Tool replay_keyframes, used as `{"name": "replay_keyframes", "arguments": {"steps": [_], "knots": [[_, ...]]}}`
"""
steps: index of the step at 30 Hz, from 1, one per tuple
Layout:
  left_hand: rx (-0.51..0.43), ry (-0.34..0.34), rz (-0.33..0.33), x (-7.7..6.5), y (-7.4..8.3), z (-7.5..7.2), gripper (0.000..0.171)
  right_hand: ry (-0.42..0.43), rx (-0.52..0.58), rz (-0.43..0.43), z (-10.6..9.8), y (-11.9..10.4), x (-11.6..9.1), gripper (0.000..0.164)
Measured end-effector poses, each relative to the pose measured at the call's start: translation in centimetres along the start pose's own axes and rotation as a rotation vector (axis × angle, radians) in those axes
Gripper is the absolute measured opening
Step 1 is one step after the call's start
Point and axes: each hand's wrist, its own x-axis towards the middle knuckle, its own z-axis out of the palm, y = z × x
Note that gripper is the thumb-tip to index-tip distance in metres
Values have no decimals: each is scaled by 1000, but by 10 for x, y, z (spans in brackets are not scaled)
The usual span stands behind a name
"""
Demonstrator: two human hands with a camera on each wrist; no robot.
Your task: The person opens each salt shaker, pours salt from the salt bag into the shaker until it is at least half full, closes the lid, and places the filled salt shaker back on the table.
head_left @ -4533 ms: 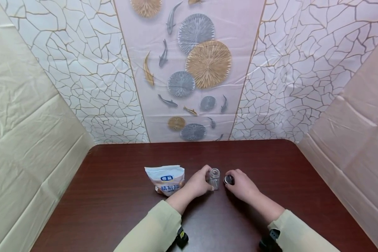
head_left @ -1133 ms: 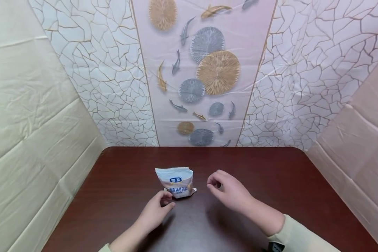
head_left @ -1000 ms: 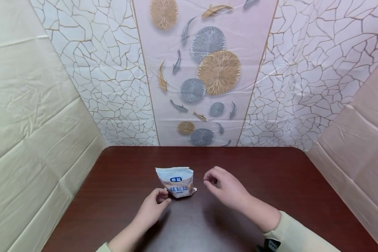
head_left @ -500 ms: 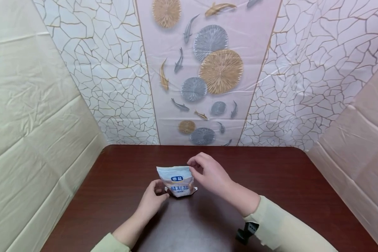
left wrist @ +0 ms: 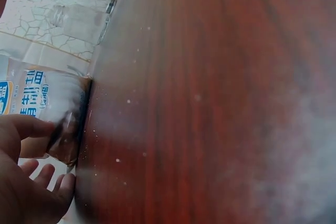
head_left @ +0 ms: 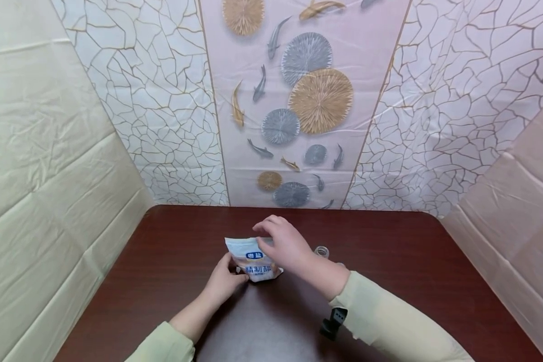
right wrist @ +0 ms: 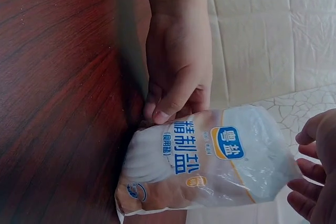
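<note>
A bag of salt (head_left: 253,261), white and pale blue with blue lettering, stands on the dark wooden table. My left hand (head_left: 221,280) is at its lower left side, thumb in front and fingers around the edge, holding that corner. In the right wrist view, the left thumb (right wrist: 176,95) meets the bag's side. Over the bag's top right, my right hand (head_left: 286,245) hovers with loosely bent fingers; the right wrist view shows its fingertips (right wrist: 302,184) close beside the top edge, contact unclear.
An uncapped clear glass jar (left wrist: 79,22) stands upright to the right of the bag, partly hidden behind the right forearm in the head view. A small dark lid (left wrist: 111,6) lies near it. Patterned cloth (head_left: 317,166) hangs behind the table.
Earlier, my hands held the jar and its lid; both now stand apart on the table. The left hand has closed in on the bag's side, and the right hand has moved left over its top.
</note>
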Motion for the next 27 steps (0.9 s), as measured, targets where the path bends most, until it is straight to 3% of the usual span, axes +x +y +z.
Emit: {"name": "replay_keyframes", "arguments": {"steps": [8,16,27], "knots": [[35,-36,51,4,-2,2,61,-116,-121,3,11,0,12,25],[13,-76,45,5,-1,4,65,-136,-168,-10,17,0,15,21],[12,-75,29,4,3,2,64,-140,-171,-16,20,-1,16,20]]}}
